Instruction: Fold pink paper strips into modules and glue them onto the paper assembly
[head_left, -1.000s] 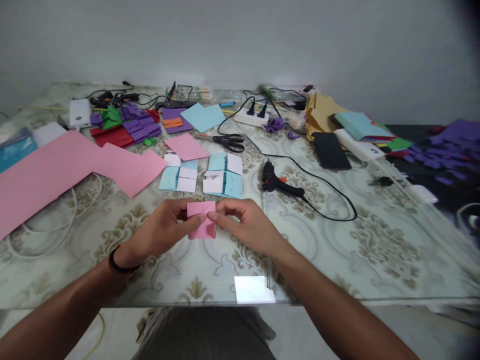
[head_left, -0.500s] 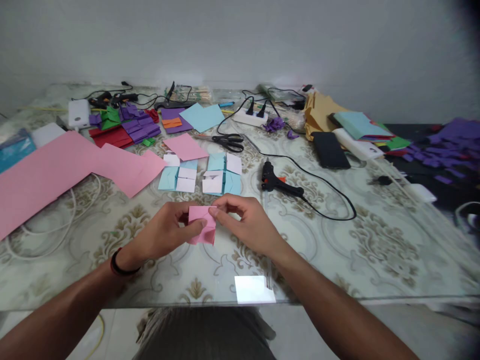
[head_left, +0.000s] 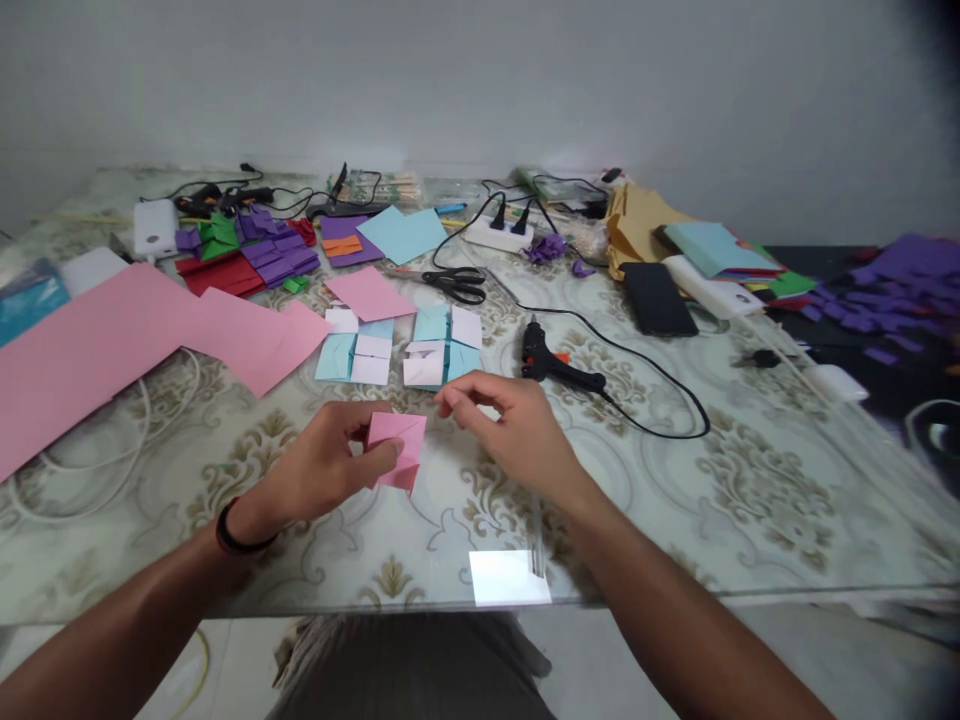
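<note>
My left hand [head_left: 334, 455] is closed on a small folded piece of pink paper [head_left: 397, 430], its thumb pressed on the front face. The paper's lower part bends out as a flap. To the right of it, apart from the paper, is my right hand [head_left: 506, 425]. Its fingers are curled with the thumb near the fingertips, and nothing shows between them. Just beyond both hands lie two blocks of folded light blue and white paper, a left one [head_left: 371, 360] and a right one [head_left: 461, 328]. A loose pink sheet [head_left: 373, 293] overlaps the left block.
A black glue gun [head_left: 555, 365] with its cord lies right of my hands. Scissors [head_left: 457, 283], a power strip [head_left: 499, 235] and a phone [head_left: 658, 298] are farther back. Large pink sheets [head_left: 97, 350] cover the left side. Purple paper pieces [head_left: 900, 290] are piled far right.
My right hand has let go of the pink paper and moved a little up and right. My left hand has shifted slightly left with the paper.
</note>
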